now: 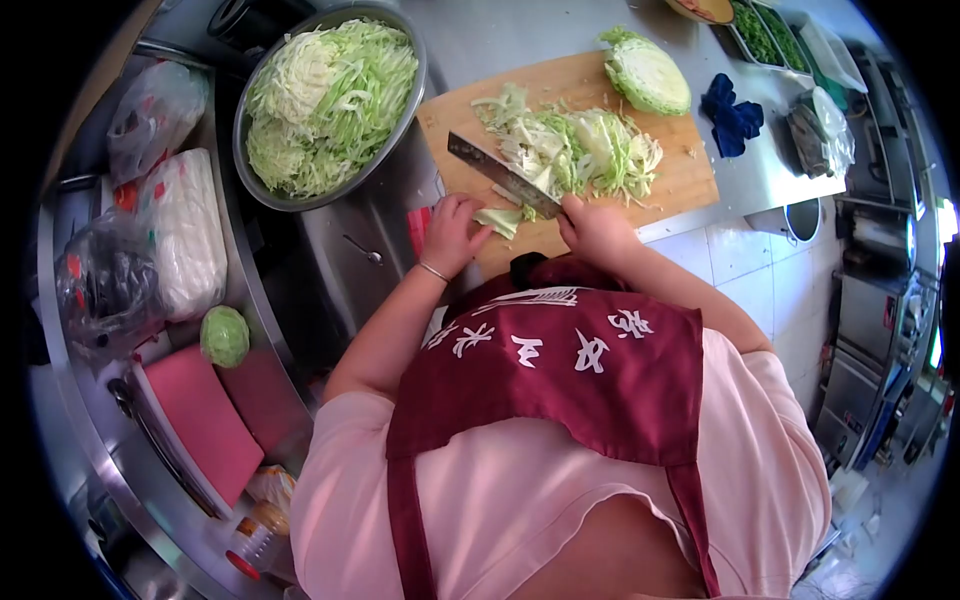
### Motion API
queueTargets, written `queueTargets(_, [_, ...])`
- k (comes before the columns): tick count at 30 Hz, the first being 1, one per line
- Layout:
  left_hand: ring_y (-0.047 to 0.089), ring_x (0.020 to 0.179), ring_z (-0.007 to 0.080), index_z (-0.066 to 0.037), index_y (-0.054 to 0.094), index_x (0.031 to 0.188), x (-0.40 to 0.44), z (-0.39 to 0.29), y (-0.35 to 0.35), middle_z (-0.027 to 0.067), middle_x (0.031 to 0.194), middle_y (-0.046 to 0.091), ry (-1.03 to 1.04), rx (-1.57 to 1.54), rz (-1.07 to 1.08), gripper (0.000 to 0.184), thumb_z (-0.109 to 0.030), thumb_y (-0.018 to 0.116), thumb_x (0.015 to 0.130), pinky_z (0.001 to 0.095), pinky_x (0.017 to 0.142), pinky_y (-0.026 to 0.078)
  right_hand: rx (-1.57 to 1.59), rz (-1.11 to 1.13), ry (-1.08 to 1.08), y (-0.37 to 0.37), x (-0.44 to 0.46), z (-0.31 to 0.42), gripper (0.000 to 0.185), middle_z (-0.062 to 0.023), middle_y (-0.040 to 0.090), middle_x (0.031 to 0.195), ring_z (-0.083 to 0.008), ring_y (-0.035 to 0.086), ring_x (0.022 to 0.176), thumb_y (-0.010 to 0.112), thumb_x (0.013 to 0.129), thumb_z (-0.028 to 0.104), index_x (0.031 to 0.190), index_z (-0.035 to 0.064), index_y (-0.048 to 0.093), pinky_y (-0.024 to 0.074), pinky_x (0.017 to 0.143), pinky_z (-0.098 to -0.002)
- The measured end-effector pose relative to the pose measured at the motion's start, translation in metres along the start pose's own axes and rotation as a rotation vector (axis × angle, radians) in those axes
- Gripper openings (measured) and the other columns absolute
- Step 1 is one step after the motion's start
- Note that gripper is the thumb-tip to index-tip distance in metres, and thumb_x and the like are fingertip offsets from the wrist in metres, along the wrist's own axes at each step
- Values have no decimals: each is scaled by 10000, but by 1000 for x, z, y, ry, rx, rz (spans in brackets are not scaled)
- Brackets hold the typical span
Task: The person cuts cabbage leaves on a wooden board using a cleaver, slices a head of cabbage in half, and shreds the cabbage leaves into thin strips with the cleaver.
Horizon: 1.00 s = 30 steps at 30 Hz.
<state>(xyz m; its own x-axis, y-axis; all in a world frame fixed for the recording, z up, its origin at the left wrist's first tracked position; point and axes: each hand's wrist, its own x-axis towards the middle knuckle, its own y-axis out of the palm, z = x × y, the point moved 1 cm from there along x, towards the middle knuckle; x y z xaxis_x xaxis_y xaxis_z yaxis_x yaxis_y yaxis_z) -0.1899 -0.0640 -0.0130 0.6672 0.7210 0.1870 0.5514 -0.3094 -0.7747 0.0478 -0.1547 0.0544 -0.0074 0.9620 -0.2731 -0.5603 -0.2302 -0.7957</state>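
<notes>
My right hand (598,232) is closed round the handle end of a cleaver (505,175), whose dark blade points up and left across the wooden board (450,150). My left hand (456,238) rests at the board's lower left edge, its fingers by a pale piece of cabbage (497,222); whether they grip it is unclear. Beyond the blade lies a heap of shredded cabbage (590,150). At the board's top right sits a cut cabbage (647,75), pale face up. A large metal bowl (422,95) full of shredded cabbage stands left of the board.
A dark blue cloth (732,115) lies right of the board, near a plastic bag (822,135) and a tray of greens (765,35). A spoon (364,249) is left of my left hand. A whole cabbage (225,336) and a pink board (205,420) are farther left.
</notes>
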Motion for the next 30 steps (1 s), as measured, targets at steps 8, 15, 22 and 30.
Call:
queueTargets(8, [546,986,320,-51,616,995,5,9,16,122,1009,555,111,-42,103,233,-80,662,768,395,864,460,-16,69,25,27,9,-23,222,-219,640,772,-429,617,721,435,934,247,975,30,459,477,642,-535])
queueTargets(15, [543,946,310,-56,611,957,15,8,24,110,960,558,230,33,10,244,-59,656,717,388,856,464,-132,134,32,14,-1,1,209,-215,641,742,-418,625,672,429,934,216,975,14,461,489,605,-516])
queueTargets(22, [548,939,308,-53,604,939,12,7,29,109,958,568,239,16,42,216,-73,655,730,388,843,468,-178,233,44,28,11,11,158,-206,654,784,-389,648,721,445,912,145,988,8,471,507,614,-481])
queueTargets(30, [569,895,311,-50,610,924,12,12,32,110,930,589,269,28,-5,189,-79,649,742,387,810,486,-107,144,63,32,12,0,172,-230,651,804,-388,651,734,430,913,157,980,3,468,511,633,-484])
